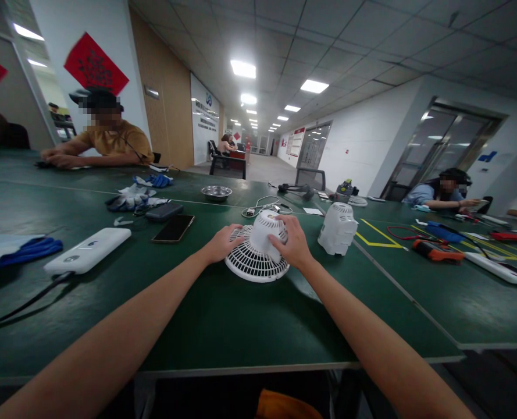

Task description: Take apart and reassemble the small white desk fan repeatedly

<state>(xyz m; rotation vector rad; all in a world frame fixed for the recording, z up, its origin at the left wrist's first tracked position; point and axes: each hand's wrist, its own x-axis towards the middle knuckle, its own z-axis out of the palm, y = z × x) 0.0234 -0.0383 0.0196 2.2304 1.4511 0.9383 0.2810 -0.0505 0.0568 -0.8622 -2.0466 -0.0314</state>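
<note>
Spreading across the green table [241, 331] in the head view are a metal bowl [216, 192], a phone [173, 228], a dark case [164, 212], gloves [140, 199] and, at far left, a white device [88, 251] with a black strap. A white cable with a plug [250, 212] lies just behind the white fan head [261, 247], and a white housing [338, 228] stands near the right hand [293, 240]. Farther right are yellow tape lines and an orange meter [438, 251]. Two people sit at the table, one at left, one at right.

Both forearms reach forward from the near edge, converging on the fan head, which rests grille down, dome up, in front of the person. The left hand [223, 243] comes in from the side, its fingers curled on the grille's left edge. The right hand's thumb and forefinger are parted around the dome, clasping it.
</note>
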